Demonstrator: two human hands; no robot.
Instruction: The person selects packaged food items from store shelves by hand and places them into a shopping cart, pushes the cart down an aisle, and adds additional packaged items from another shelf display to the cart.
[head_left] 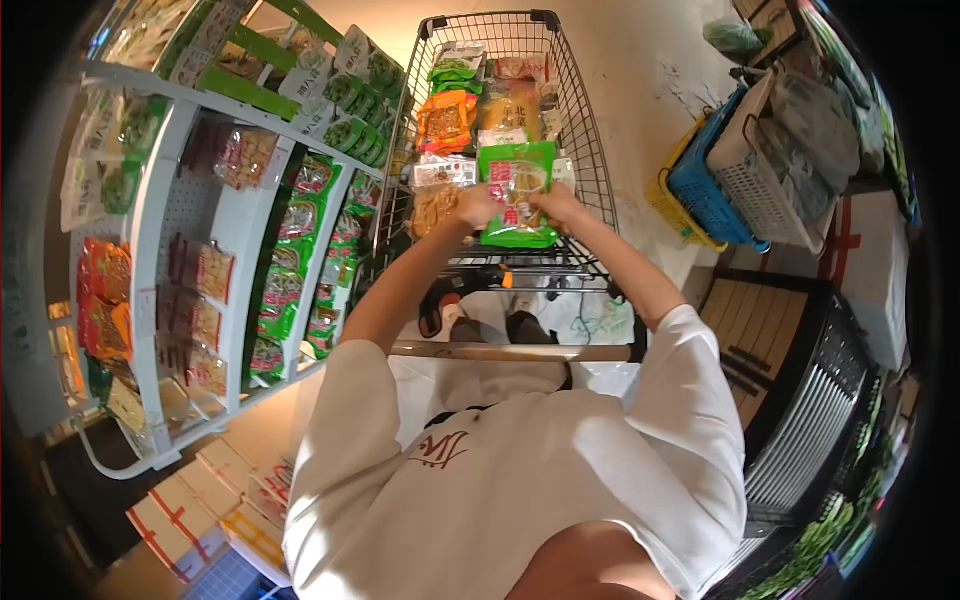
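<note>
A green food packet (pixel 518 158) with pink lettering and a see-through window lies over the near end of the shopping cart (pixel 597 150). My left hand (pixel 482 206) grips its left edge, and my right hand (pixel 560 204) has hold of the right edge. Beneath and to the left is a clear packet of brown food (pixel 436 208), close to my left hand. Farther up the cart are an orange packet (pixel 447 120), a yellowish packet (pixel 510 108) and a green-and-white packet (pixel 458 66).
On the left stands a white shelf rack (pixel 150 250) hung with several packets. Stacked baskets (pixel 705 170) and a wooden-sided crate (pixel 765 320) line the right side. The cart's handle bar (pixel 520 352) crosses in front of my body. Cardboard boxes (pixel 190 510) sit at lower left.
</note>
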